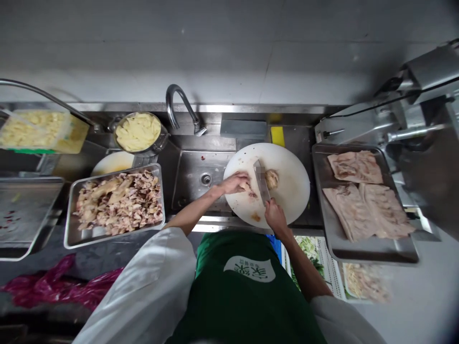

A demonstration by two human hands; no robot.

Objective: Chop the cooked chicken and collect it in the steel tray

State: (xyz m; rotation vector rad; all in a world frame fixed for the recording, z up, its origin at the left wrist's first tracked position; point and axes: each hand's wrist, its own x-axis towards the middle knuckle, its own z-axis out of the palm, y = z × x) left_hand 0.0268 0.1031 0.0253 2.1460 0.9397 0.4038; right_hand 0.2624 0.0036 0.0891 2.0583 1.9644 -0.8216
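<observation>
My right hand (276, 215) is wrapped around the handle of a cleaver (262, 184), whose broad blade points away from me over a round white cutting board (296, 200). On the left of the blade, my left hand (235, 183) holds a small pale piece of meat (246, 186) against the board, its fingers bent and partly hiding it. Right of the blade lies a larger light-brown chunk of meat (271, 179). Scraps (256, 217) are scattered near the board's front edge.
The board rests over a steel sink (186, 177) with a faucet (182, 105). To the left are a tray of chopped meat (120, 203) and a bowl of pale slices (139, 132). At right, a tray (335, 239) holds pork slabs (358, 205) beside a machine (405, 124).
</observation>
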